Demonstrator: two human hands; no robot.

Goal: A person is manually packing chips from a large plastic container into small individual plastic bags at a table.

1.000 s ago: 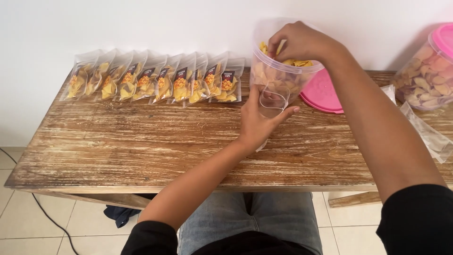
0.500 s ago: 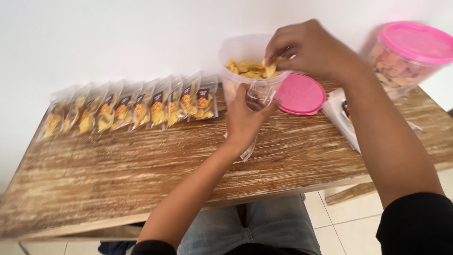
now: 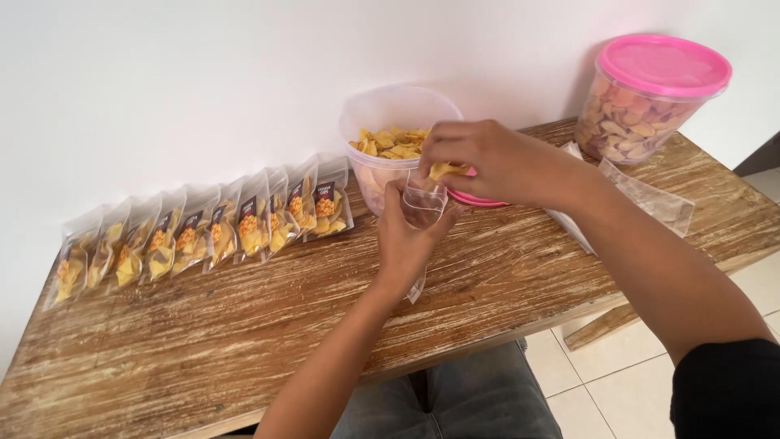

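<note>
- Chips (image 3: 452, 170), yellow and thin, sit pinched in the grip of the right hand (image 3: 479, 158), whose fingers are closed around them.
- Directly under that grip is the open mouth of a small clear pouch (image 3: 424, 197), empty as far as can be seen.
- Left hand (image 3: 406, 236) has its grip wrapped shut around the pouch from below, thumb and fingers holding the mouth open; the pouch's lower end pokes out beneath the palm, close above the counter (image 3: 244, 325).
- Just behind both grips stands an open clear tub (image 3: 382, 110) half full of the same yellow chips, on the counter against the white wall.
- Partly hidden below the right hand lies a pink lid (image 3: 475, 198), flat on the counter.
- Left of the left grip, a row of filled pouches (image 3: 203, 236) leans along the wall, each with yellow chips and a dark label.
- Right of the right grip, well apart, stands a closed tub with a pink lid (image 3: 650, 97), holding paler snacks.
- Between that tub and the right forearm lie flat empty clear bags (image 3: 650, 203).
</note>
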